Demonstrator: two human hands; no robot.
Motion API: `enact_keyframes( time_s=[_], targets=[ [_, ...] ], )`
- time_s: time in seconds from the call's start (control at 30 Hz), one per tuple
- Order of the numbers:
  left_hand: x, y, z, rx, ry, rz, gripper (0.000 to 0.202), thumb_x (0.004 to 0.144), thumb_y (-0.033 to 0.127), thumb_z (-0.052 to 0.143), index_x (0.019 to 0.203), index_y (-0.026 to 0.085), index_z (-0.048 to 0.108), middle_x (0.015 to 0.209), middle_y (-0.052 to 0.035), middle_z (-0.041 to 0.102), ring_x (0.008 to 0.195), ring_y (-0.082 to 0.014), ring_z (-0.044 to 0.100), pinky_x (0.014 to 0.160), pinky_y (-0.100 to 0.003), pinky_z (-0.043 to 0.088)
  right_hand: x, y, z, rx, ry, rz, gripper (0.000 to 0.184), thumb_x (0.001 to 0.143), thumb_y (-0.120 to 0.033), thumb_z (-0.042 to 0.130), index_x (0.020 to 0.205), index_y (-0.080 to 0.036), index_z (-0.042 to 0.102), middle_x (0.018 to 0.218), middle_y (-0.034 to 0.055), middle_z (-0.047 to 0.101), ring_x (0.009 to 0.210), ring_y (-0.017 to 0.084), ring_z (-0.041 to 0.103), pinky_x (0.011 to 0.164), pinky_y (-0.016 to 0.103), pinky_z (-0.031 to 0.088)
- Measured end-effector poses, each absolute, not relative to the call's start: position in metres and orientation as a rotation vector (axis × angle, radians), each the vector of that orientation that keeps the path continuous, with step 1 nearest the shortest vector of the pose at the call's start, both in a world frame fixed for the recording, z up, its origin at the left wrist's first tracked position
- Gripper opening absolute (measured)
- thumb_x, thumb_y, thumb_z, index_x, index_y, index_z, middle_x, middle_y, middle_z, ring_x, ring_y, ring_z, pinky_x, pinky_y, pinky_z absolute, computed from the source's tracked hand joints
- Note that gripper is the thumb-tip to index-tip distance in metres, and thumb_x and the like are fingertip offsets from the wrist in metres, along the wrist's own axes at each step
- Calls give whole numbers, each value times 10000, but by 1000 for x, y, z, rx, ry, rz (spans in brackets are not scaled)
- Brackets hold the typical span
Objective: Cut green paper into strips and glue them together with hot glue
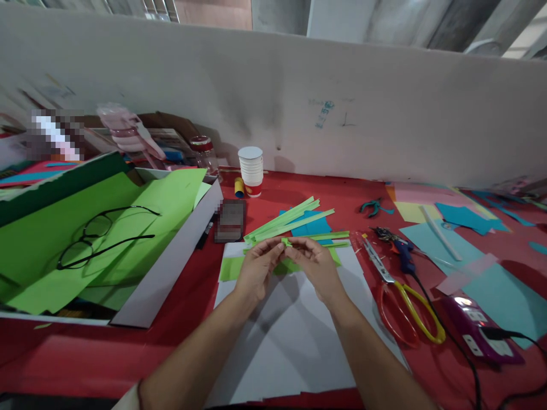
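Between both hands is a small folded piece of green paper (pixel 286 243), pinched at the fingertips. My left hand (pixel 260 263) has thumb and forefinger closed on its left side. From the right, my right hand (pixel 315 263) grips the same piece, fingers pressed together. Just beyond the hands lie several long green paper strips (pixel 290 222), partly over a blue paper piece (pixel 314 223). Under the hands a wider green paper band (pixel 233 267) rests on a white sheet (pixel 294 341). The fingers hide part of the folded piece.
Scissors (pixel 401 307), a glue gun (pixel 404 256) and a purple power strip (pixel 481 336) with cords lie right. Green pliers (pixel 372 208) sit farther back. Stacked paper cups (pixel 251 171) and a phone (pixel 231 221) stand left of centre. Eyeglasses (pixel 92 239) rest in a box (pixel 171 256).
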State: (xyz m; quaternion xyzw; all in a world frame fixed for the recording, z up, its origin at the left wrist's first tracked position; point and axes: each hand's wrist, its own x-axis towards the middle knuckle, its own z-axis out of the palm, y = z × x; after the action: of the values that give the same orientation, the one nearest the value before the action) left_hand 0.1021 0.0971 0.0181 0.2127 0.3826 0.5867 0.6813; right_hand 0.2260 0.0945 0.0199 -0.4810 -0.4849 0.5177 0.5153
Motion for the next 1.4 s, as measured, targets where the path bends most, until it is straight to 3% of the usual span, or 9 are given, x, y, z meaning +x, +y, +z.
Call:
enact_keyframes(
  time_s=[0.27, 0.63, 0.87, 1.03, 1.17, 1.4],
  targets=[
    [102, 95, 14, 650, 958, 1295, 231, 584, 247, 811, 752, 137, 698, 651, 7, 652, 594, -81, 567, 596, -189, 444, 229, 94, 15, -1299, -1347, 976, 166, 782, -328, 617, 850, -214, 716, 788, 31, 706, 707, 186, 627, 675, 308, 491],
    [98, 96, 15, 640, 920, 1188, 308, 481, 265, 862, 705, 142, 691, 687, -7, 681, 641, -110, 624, 677, -231, 489, 231, 97, 12, -1309, -1327, 1007, 189, 764, -353, 606, 802, -188, 689, 722, 20, 683, 638, 156, 597, 607, 269, 466],
    [97, 96, 16, 619, 977, 1203, 331, 433, 269, 875, 663, 139, 676, 632, -5, 670, 588, -121, 625, 637, -247, 490, 226, 95, 12, -1262, -1229, 1085, 177, 754, -354, 619, 805, -198, 685, 738, 11, 682, 629, 146, 604, 617, 263, 482],
    [97, 97, 15, 592, 1001, 1259, 327, 438, 260, 864, 664, 136, 663, 629, 0, 662, 602, -117, 618, 654, -252, 491, 224, 96, 10, -1211, -1105, 1203, 251, 757, -419, 624, 833, -184, 668, 732, 15, 665, 648, 149, 609, 624, 268, 486],
    [97, 97, 16, 587, 995, 1284, 326, 442, 251, 859, 668, 141, 652, 618, 13, 651, 594, -107, 608, 650, -243, 483, 222, 97, 8, -1222, -1136, 1204, 228, 681, -362, 702, 810, -179, 663, 755, 23, 673, 688, 161, 609, 670, 289, 488],
    [101, 94, 18, 585, 945, 1305, 326, 486, 255, 846, 723, 155, 647, 653, 19, 657, 635, -110, 615, 685, -247, 487, 219, 94, 10, -1191, -1049, 1190, 184, 665, -309, 704, 801, -196, 652, 748, -12, 629, 665, 128, 555, 621, 247, 440]
  ],
)
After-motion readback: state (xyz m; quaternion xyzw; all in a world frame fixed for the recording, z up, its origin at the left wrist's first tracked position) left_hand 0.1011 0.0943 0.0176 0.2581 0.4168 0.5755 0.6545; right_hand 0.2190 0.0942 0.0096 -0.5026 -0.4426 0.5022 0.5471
